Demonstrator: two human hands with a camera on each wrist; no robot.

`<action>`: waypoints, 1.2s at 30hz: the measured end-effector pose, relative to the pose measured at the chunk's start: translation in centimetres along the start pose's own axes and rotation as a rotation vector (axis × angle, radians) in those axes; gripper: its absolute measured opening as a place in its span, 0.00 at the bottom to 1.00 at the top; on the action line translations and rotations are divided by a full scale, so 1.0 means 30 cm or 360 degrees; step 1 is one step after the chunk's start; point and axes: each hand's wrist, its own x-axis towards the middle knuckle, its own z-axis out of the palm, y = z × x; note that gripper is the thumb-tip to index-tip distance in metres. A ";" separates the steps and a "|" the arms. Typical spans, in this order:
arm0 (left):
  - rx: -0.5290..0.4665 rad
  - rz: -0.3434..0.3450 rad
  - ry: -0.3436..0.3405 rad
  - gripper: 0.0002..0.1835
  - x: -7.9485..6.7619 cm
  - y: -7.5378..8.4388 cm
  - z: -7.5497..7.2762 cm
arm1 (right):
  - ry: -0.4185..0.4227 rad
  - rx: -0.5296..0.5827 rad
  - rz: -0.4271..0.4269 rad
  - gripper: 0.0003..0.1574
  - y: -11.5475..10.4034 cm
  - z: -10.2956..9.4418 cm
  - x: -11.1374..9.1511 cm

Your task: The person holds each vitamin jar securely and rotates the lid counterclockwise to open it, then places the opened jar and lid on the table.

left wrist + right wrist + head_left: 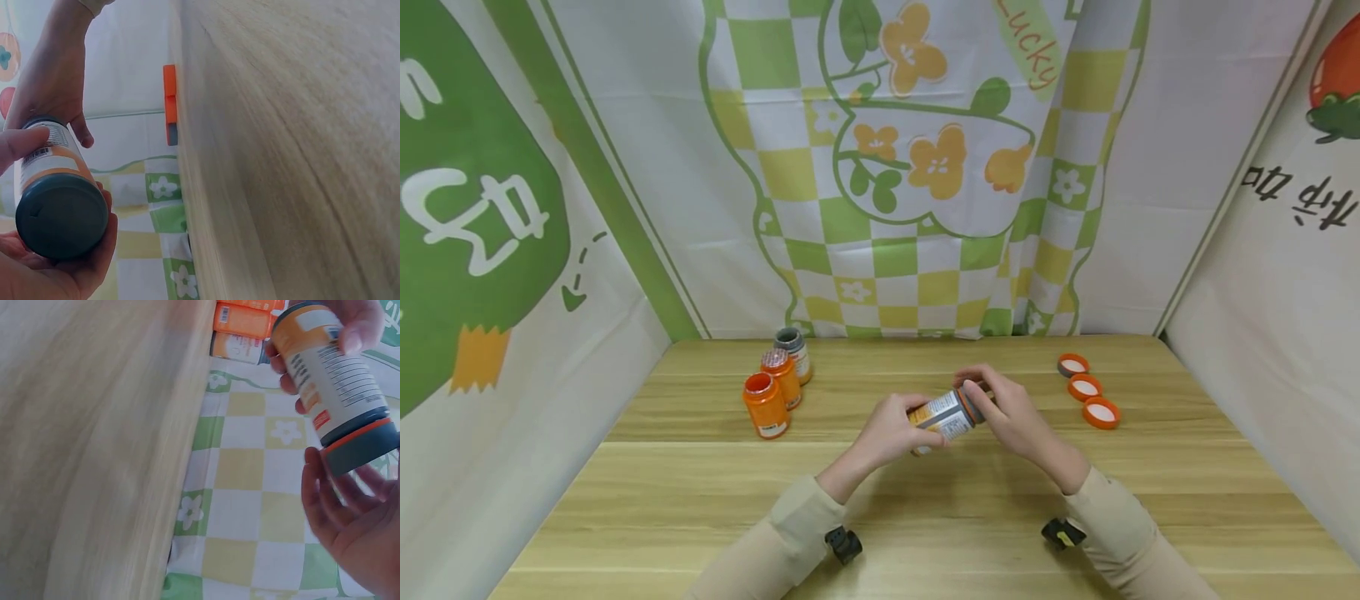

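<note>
Above the table a bottle with a white and orange label is held tilted, its capped end toward the right. My left hand grips it around the body, thumb over the label. The dark base faces the left wrist view. At the other end sits a grey cap with an orange band. My right hand has its fingers curved around this cap, thumb on the near side in the head view. Fingertips show at the cap's edge in the right wrist view.
Three uncapped bottles stand at the left: an orange one in front, another orange one with a silvery top, and a grey one behind. Three caps lie upturned in a row at right. Printed cloth hangs behind the table.
</note>
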 end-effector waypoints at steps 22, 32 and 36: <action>0.0274 0.0046 0.0244 0.30 0.002 -0.014 0.015 | -0.0128 0.0280 0.0699 0.32 -0.019 -0.005 0.007; 0.0260 0.0012 0.0259 0.30 -0.005 -0.005 0.007 | -0.0196 0.0416 0.0623 0.31 -0.027 -0.017 0.000; 0.0222 -0.0007 0.0243 0.31 -0.004 -0.006 0.003 | -0.0211 0.0440 0.0578 0.29 -0.030 -0.022 -0.003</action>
